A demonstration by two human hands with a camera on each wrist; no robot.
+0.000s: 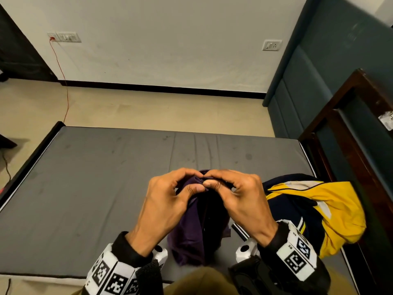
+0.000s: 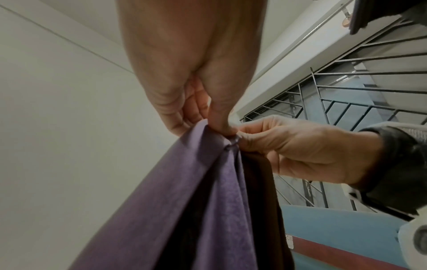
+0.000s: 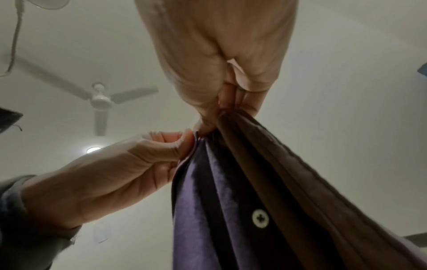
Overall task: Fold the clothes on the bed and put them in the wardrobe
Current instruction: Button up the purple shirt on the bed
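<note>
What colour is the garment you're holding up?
Purple garment, pinched by both hands; clearest in the left wrist view.

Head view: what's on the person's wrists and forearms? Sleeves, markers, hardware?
Both hands, left hand and right hand, are bare, without gloves. Dark sleeve cuffs end at the wrists. Each forearm carries a white band printed with black square code markers, and a small white camera unit with a dark round lens sits at each wrist. Black strapping shows under the right band.

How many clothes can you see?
2. A purple garment hangs from both hands, the left hand and right hand pinching its top. A yellow jacket lies on the bed, to its right. More may be hidden.
</note>
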